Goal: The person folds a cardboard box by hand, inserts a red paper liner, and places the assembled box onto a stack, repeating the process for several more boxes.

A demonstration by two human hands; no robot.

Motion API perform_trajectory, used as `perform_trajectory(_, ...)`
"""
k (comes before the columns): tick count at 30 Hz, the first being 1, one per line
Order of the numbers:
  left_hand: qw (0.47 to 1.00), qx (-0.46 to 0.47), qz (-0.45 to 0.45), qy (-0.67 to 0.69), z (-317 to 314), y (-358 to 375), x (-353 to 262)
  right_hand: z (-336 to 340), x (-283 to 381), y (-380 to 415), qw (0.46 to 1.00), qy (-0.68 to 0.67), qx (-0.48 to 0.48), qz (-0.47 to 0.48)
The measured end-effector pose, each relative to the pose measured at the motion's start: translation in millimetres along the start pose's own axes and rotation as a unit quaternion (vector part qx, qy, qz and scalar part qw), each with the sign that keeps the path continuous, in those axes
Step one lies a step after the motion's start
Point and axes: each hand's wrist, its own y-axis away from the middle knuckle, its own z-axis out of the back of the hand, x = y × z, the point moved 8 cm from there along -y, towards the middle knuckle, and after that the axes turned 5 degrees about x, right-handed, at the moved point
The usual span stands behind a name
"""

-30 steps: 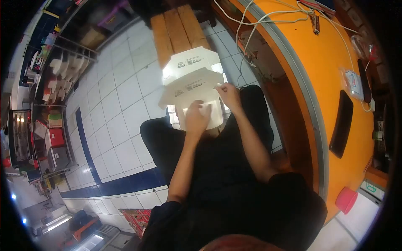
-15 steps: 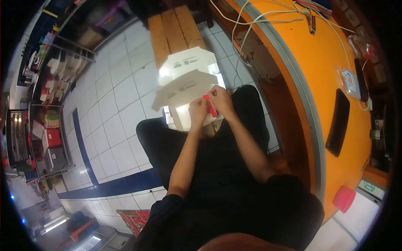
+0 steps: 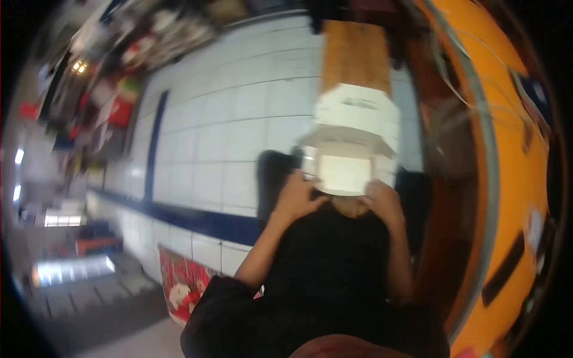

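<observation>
A white cardboard box (image 3: 345, 173), folded up into a shallow tray, lies between my knees at the near end of the wooden bench (image 3: 355, 53). Beneath and behind it, flat white carton pieces (image 3: 358, 110) with dark print lie on the bench. My left hand (image 3: 300, 196) grips the box's near left corner, thumb reaching along the front edge. At the near right corner, my right hand (image 3: 382, 200) holds the side, its fingers partly blurred.
An orange table (image 3: 507, 149) with cables and a dark long object (image 3: 503, 268) runs along my right. White floor tiles (image 3: 239, 131) with a blue stripe lie to the left, with blurred shelves beyond. A red patterned bag (image 3: 182, 286) is at lower left.
The view has swung, so the bench and box appear farther right. My hands have parted from a red piece and now hold the two near corners of a raised tray. The red piece no longer shows.
</observation>
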Motion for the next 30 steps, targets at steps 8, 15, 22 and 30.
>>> perform_trajectory(8,0.996,-0.05,-0.036,-0.058,-60,-14,31,-34,0,-16,0.993,0.115,-0.032,-0.007)
perform_trajectory(15,0.961,-0.165,0.215,-0.047,77,68,127,33,63,-25,0.98,-0.089,-0.171,0.046)
perform_trajectory(22,0.617,-0.038,0.766,-0.178,60,640,328,18,-65,-55,0.964,-0.012,-0.214,-0.158)
perform_trajectory(30,0.731,-0.099,0.67,-0.079,-35,507,282,-18,-121,-38,0.926,-0.164,-0.227,-0.252)
